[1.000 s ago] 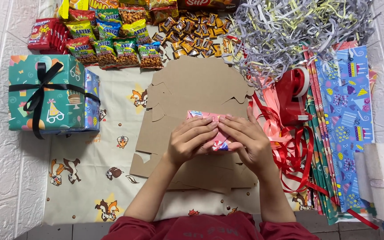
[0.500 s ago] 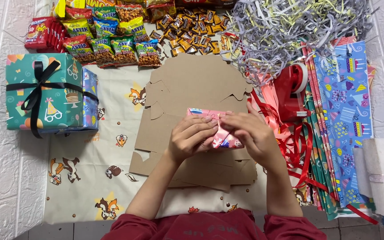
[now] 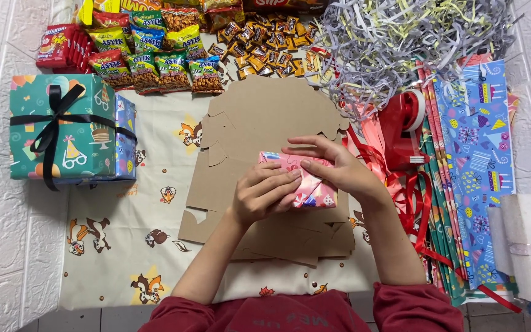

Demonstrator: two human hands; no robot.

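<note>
A small parcel wrapped in pink patterned paper (image 3: 316,192) lies on a stack of flat brown cardboard cut-outs (image 3: 259,123). My left hand (image 3: 260,195) presses on its left side, fingers pointing right. My right hand (image 3: 333,169) lies over its top and right side, fingers flat on the paper fold. Both hands cover most of the parcel.
A green gift box tied with black ribbon (image 3: 62,132) stands at the left. Snack packets (image 3: 149,55) and small sweets (image 3: 265,49) lie at the back, shredded paper (image 3: 401,43) at the back right. A red tape dispenser (image 3: 404,126), red ribbon (image 3: 416,203) and rolls of blue wrapping paper (image 3: 477,160) lie at the right.
My hands have shifted slightly on the parcel: my right hand's fingers have spread flatter over its top. The parcel stays in the same spot.
</note>
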